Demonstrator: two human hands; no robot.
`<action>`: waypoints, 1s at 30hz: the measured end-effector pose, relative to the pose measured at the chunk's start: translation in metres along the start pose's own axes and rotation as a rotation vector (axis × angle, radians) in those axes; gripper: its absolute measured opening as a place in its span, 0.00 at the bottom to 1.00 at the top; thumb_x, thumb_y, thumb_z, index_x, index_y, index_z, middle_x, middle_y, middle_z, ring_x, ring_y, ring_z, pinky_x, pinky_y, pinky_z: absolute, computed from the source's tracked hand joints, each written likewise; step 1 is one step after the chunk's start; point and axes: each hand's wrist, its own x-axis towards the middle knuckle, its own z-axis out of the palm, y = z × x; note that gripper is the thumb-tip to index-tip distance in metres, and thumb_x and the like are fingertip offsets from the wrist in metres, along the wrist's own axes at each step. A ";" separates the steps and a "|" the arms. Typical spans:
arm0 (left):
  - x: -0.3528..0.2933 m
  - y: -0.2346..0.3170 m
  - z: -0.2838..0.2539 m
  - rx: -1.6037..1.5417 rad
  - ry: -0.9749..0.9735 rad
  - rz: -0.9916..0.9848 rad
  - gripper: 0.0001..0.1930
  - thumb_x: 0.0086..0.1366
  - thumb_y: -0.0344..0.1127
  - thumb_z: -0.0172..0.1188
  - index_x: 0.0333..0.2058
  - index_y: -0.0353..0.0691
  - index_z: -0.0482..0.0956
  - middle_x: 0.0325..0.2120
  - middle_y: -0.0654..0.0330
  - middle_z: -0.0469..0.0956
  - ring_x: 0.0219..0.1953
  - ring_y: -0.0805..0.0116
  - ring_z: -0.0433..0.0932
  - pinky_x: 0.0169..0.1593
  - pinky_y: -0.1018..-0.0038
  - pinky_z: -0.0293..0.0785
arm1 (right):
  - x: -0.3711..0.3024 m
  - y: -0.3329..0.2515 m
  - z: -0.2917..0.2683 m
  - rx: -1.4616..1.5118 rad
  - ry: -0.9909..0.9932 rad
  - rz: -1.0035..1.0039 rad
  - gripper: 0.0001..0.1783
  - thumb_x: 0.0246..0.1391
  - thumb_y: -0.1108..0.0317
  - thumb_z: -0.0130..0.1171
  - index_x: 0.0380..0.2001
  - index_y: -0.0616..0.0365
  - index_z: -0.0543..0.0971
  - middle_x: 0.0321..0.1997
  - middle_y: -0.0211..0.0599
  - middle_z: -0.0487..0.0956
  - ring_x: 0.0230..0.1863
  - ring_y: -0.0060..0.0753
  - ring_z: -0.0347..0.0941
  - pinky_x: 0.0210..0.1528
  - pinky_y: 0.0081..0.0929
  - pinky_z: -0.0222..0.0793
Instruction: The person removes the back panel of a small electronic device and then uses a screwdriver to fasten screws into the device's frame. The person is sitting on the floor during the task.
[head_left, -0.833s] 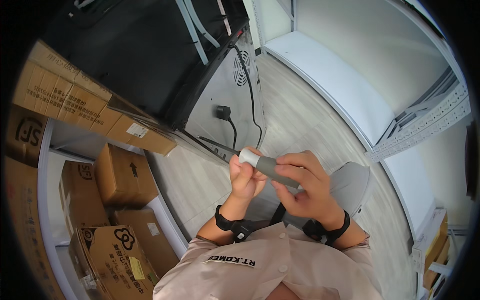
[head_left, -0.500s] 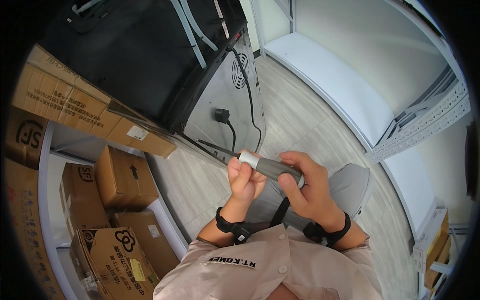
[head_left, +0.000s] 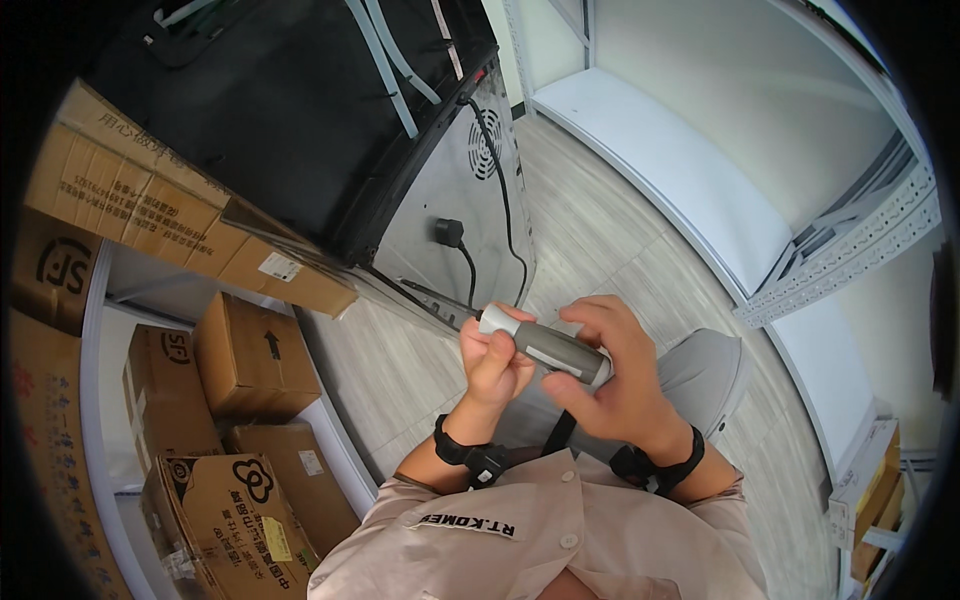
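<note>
- Between cabinet (head_left: pixel 430 200) and white shelf (head_left: pixel 660 150), a hand could pass over the floor (head_left: pixel 605 230).
- Far left, the cabinet's hanging cord (head_left: pixel 509 220) obstructs.
- Cardboard boxes (head_left: pixel 250 370) bar the near left.
- The screwdriver (head_left: pixel 560 351) juts leftward.

A screwdriver (head_left: pixel 562 353) is held up near the middle of the frame. Its thick handle is grey-green with a pale strip along one side and a lighter rounded butt; a smooth silver-white collar sits at the front, and a thin, dark, straight shaft runs out from it. The tool lies aslant, shaft toward the upper left, butt toward the lower right. The left hand (head_left: pixel 490 372) pinches it at the collar, while the right hand (head_left: pixel 628 390) curves loosely about the butt end, fingers above and thumb below. The tip's shape is too small to tell.
</note>
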 end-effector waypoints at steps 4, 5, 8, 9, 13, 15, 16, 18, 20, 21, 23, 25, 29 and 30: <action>-0.001 0.003 -0.002 -0.048 -0.036 -0.070 0.22 0.63 0.43 0.64 0.42 0.26 0.73 0.20 0.68 0.67 0.18 0.82 0.57 0.24 0.82 0.51 | -0.008 0.011 0.002 -0.005 -0.103 0.064 0.20 0.46 0.71 0.67 0.44 0.61 0.74 0.40 0.41 0.77 0.35 0.41 0.77 0.32 0.28 0.73; 0.000 0.004 0.000 -0.050 -0.039 -0.070 0.22 0.63 0.43 0.64 0.42 0.26 0.73 0.20 0.69 0.66 0.18 0.82 0.56 0.24 0.82 0.50 | -0.007 0.011 0.004 -0.015 -0.098 0.031 0.21 0.45 0.72 0.67 0.44 0.61 0.75 0.40 0.41 0.78 0.35 0.41 0.78 0.33 0.28 0.73; 0.000 0.003 -0.005 -0.086 -0.052 -0.093 0.22 0.63 0.43 0.63 0.42 0.26 0.73 0.19 0.69 0.65 0.18 0.83 0.55 0.24 0.81 0.49 | -0.005 0.016 0.008 -0.078 -0.051 -0.136 0.22 0.43 0.73 0.68 0.44 0.61 0.75 0.41 0.41 0.78 0.34 0.41 0.77 0.33 0.28 0.73; 0.000 0.003 -0.008 -0.103 -0.058 -0.104 0.22 0.63 0.43 0.63 0.42 0.26 0.73 0.19 0.70 0.65 0.18 0.83 0.54 0.23 0.81 0.48 | -0.003 0.018 0.009 -0.104 -0.029 -0.204 0.23 0.42 0.74 0.68 0.44 0.60 0.75 0.41 0.42 0.78 0.34 0.41 0.77 0.33 0.28 0.73; -0.002 -0.003 -0.018 -0.104 -0.113 -0.068 0.21 0.63 0.43 0.63 0.42 0.27 0.73 0.19 0.70 0.64 0.18 0.83 0.53 0.23 0.81 0.47 | -0.003 0.021 0.010 -0.145 0.002 -0.292 0.22 0.41 0.76 0.68 0.43 0.61 0.76 0.41 0.42 0.77 0.31 0.39 0.75 0.32 0.26 0.71; -0.004 -0.001 -0.015 -0.057 -0.077 -0.067 0.21 0.63 0.43 0.63 0.42 0.28 0.73 0.18 0.69 0.64 0.18 0.83 0.53 0.23 0.80 0.47 | -0.002 0.014 0.012 -0.090 0.028 -0.236 0.20 0.43 0.75 0.67 0.42 0.61 0.76 0.42 0.43 0.77 0.30 0.36 0.75 0.30 0.25 0.70; -0.005 0.000 -0.014 -0.064 -0.082 -0.069 0.21 0.63 0.43 0.63 0.42 0.28 0.73 0.18 0.69 0.64 0.18 0.83 0.53 0.23 0.80 0.47 | -0.003 0.011 0.011 -0.013 0.031 -0.149 0.18 0.44 0.74 0.67 0.41 0.62 0.77 0.41 0.42 0.77 0.29 0.34 0.75 0.29 0.25 0.69; -0.006 0.003 -0.011 -0.077 -0.093 -0.072 0.21 0.64 0.43 0.62 0.42 0.28 0.73 0.18 0.70 0.63 0.18 0.83 0.52 0.23 0.80 0.47 | -0.008 0.008 0.009 0.141 0.035 0.027 0.16 0.46 0.71 0.66 0.40 0.62 0.77 0.38 0.42 0.78 0.27 0.31 0.75 0.27 0.24 0.68; -0.007 0.004 -0.011 -0.091 -0.087 -0.101 0.21 0.64 0.43 0.62 0.44 0.27 0.73 0.18 0.70 0.63 0.18 0.82 0.52 0.23 0.80 0.47 | -0.010 0.012 0.005 0.118 -0.088 0.134 0.15 0.48 0.70 0.66 0.40 0.62 0.77 0.33 0.41 0.78 0.26 0.29 0.74 0.26 0.23 0.68; -0.007 0.005 -0.011 -0.098 -0.085 -0.116 0.22 0.65 0.43 0.61 0.45 0.27 0.73 0.18 0.70 0.63 0.18 0.82 0.52 0.23 0.80 0.47 | -0.011 0.014 0.004 0.106 -0.149 0.187 0.15 0.49 0.69 0.65 0.40 0.63 0.77 0.31 0.41 0.78 0.25 0.28 0.74 0.26 0.23 0.68; -0.008 0.003 -0.015 -0.082 -0.109 -0.101 0.24 0.65 0.44 0.61 0.47 0.26 0.72 0.18 0.70 0.62 0.18 0.82 0.52 0.24 0.80 0.46 | -0.013 0.012 0.009 0.080 -0.099 0.140 0.15 0.49 0.70 0.65 0.40 0.63 0.77 0.28 0.40 0.78 0.25 0.29 0.74 0.26 0.24 0.68; -0.008 0.003 -0.019 -0.095 -0.115 -0.063 0.25 0.66 0.45 0.58 0.50 0.27 0.71 0.17 0.71 0.60 0.18 0.82 0.51 0.23 0.80 0.46 | -0.012 0.011 0.012 0.045 -0.062 0.075 0.15 0.48 0.71 0.65 0.40 0.63 0.77 0.27 0.40 0.78 0.25 0.31 0.75 0.27 0.24 0.68; 0.000 0.010 -0.023 -0.194 0.098 0.043 0.24 0.71 0.50 0.48 0.53 0.33 0.70 0.15 0.74 0.54 0.17 0.82 0.49 0.21 0.81 0.46 | -0.007 0.013 0.013 -0.014 0.001 -0.069 0.17 0.46 0.74 0.65 0.41 0.63 0.78 0.32 0.43 0.78 0.29 0.36 0.76 0.29 0.25 0.69; 0.004 0.015 -0.022 -0.219 0.195 0.069 0.24 0.72 0.51 0.45 0.53 0.35 0.70 0.15 0.74 0.52 0.17 0.82 0.48 0.21 0.81 0.46 | -0.007 0.014 0.013 -0.020 0.023 -0.103 0.17 0.45 0.75 0.66 0.42 0.63 0.78 0.33 0.43 0.78 0.30 0.37 0.76 0.29 0.25 0.69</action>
